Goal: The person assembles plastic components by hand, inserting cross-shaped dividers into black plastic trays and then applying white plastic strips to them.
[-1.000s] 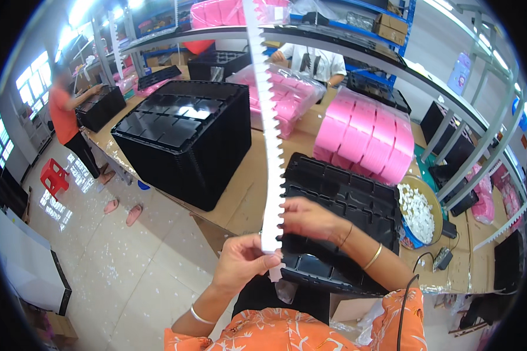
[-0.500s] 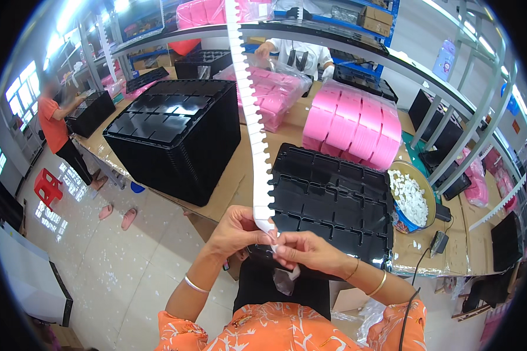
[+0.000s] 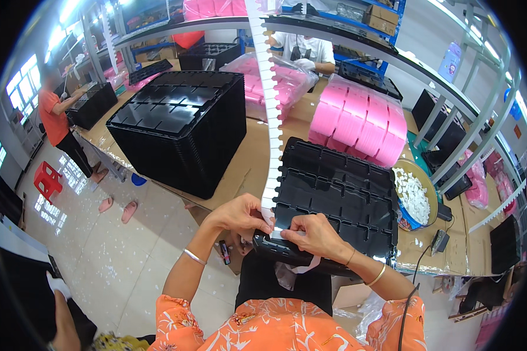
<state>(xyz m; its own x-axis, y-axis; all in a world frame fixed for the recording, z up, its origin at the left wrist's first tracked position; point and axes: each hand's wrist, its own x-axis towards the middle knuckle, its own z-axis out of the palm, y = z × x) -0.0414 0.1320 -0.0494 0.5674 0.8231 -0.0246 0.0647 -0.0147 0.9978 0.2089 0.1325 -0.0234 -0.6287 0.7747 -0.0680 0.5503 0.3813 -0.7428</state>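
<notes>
A long white strip [image 3: 271,111] with a toothed edge runs from above down to the front left corner of a stacked black plastic tray [image 3: 334,193]. My left hand [image 3: 242,213] pinches the strip's lower end between thumb and fingers. Close beside it, my right hand [image 3: 317,235] is closed at the tray's front edge, thumb and finger pressed on a white piece at the strip's end. A thin white tail [image 3: 306,266] hangs below my right hand, beside a crumpled clear piece. Exactly how the strip meets the tray is hidden by my fingers.
A tall stack of black trays [image 3: 181,128] stands left, pink strip bundles [image 3: 360,120] behind. At right sit a tub of white bits [image 3: 413,196] and a black adapter [image 3: 439,241]. Co-workers stand across the table and far left; another person's gloved hand [image 3: 57,285] shows lower left.
My right hand has moved right and up, onto the tray's front edge. The strip's lower end has come to the tray corner. A gloved hand has entered at lower left.
</notes>
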